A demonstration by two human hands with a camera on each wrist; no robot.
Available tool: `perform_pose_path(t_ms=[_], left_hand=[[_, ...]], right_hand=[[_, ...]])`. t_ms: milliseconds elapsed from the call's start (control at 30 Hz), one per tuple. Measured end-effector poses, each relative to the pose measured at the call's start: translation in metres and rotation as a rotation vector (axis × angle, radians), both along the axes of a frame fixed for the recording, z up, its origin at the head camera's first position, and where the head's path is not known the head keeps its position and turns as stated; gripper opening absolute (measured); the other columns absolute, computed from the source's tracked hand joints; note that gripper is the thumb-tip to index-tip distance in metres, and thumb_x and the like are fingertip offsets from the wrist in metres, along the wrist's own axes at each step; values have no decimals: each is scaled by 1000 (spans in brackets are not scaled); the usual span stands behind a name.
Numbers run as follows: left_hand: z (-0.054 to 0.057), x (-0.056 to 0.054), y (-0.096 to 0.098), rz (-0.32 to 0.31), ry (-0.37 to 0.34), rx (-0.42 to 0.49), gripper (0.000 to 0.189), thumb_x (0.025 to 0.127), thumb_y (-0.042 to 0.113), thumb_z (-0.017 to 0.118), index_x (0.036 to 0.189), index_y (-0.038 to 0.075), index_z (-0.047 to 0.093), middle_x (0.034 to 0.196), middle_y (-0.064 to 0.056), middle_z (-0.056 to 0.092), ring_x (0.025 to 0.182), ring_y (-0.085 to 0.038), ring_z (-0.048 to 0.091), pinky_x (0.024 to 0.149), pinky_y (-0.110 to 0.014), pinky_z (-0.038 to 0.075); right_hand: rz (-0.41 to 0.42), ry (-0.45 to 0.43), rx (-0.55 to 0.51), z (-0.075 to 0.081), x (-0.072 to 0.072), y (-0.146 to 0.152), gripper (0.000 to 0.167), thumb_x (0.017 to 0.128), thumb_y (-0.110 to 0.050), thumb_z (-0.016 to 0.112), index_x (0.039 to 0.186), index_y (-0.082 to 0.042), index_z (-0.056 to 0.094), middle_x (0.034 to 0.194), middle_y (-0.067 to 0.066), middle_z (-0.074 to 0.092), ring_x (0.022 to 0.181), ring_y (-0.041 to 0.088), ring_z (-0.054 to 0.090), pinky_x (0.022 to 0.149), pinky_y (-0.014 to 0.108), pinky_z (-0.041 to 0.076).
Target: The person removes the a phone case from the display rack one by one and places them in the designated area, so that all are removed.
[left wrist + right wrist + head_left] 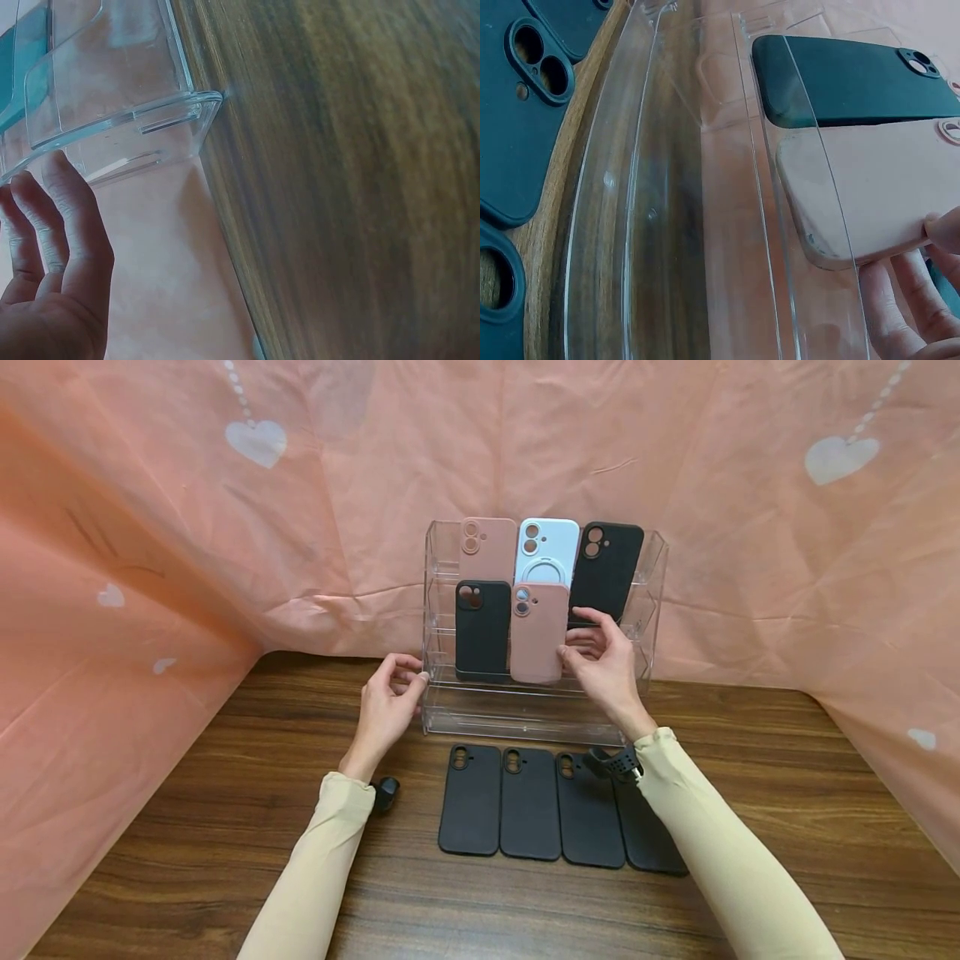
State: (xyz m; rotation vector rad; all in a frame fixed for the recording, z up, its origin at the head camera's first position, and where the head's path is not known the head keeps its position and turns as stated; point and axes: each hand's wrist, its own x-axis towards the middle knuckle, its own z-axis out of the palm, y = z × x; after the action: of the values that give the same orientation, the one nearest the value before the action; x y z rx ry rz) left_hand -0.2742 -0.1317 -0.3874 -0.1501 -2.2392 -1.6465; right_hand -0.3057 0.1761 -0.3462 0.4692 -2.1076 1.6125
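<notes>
My right hand point(604, 667) pinches the right edge of a pink phone case point(542, 639), thumb in front and fingers behind. The case stands upright in a tier of a clear acrylic display rack point(480, 722), beside a black phone case point(482, 635). In the right wrist view, the pink case's lower end point(832, 187) is behind the clear front lip. My left hand point(386, 706) touches the rack's left side with loosely bent fingers. In the left wrist view, its fingertips point(56, 169) meet the clear edge; the thumb is out of that view.
Behind stand another pink case point(487, 545), a white case with a ring point(549, 543) and a black case point(617, 556). Several black cases point(529, 810) lie in a row on the wooden table point(247, 827) before the rack, partly under my right forearm. Pink cloth point(390, 468) hangs behind.
</notes>
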Motion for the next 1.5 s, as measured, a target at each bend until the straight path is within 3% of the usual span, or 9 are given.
perform_pose_path(t_ms=[233, 533, 833, 1067, 1267, 1500], left_hand=[[0, -2, 0, 2, -4, -11, 19, 97, 18, 68, 114, 9, 65, 95, -17, 68, 74, -37, 72, 61, -45, 64], [1, 0, 0, 3, -9, -15, 19, 97, 17, 68, 114, 9, 65, 96, -16, 68, 73, -30, 72, 63, -50, 64], [0, 2, 1, 7, -14, 5, 18, 97, 15, 68, 113, 9, 66, 94, -15, 68, 68, -22, 70, 63, -55, 63], [1, 3, 1, 4, -9, 5, 18, 97, 14, 68, 114, 8, 65, 93, -15, 67, 66, -23, 69, 63, -55, 63], [1, 2, 1, -1, -5, 2, 18, 97, 14, 68, 114, 8, 65, 94, -15, 67, 69, -28, 71, 63, -55, 63], [1, 2, 1, -3, -1, 0, 18, 97, 14, 68, 114, 8, 65, 94, -15, 67, 72, -32, 72, 64, -56, 63]], right_hand=[[-37, 14, -28, 8, 4, 0, 51, 87, 11, 71, 136, -2, 59, 109, 29, 72, 81, 3, 70, 71, 12, 59], [-66, 36, -29, 18, 14, -1, 47, 87, 13, 68, 133, 6, 59, 111, 32, 70, 87, 21, 75, 73, 13, 60], [-45, 44, -61, 11, 15, 10, 49, 86, 9, 74, 132, -1, 62, 108, 23, 72, 83, 2, 71, 76, 13, 60], [-35, 1, -52, 11, 27, 18, 49, 87, 6, 74, 133, -3, 61, 103, 6, 74, 85, 12, 75, 73, 19, 62], [-25, -23, -25, 9, 39, 25, 50, 87, 6, 75, 135, -3, 60, 101, -5, 73, 83, 2, 73, 75, 17, 62], [38, -85, -123, 8, 51, 33, 52, 85, 11, 73, 135, 0, 58, 97, -10, 74, 82, 3, 75, 67, 27, 64]])
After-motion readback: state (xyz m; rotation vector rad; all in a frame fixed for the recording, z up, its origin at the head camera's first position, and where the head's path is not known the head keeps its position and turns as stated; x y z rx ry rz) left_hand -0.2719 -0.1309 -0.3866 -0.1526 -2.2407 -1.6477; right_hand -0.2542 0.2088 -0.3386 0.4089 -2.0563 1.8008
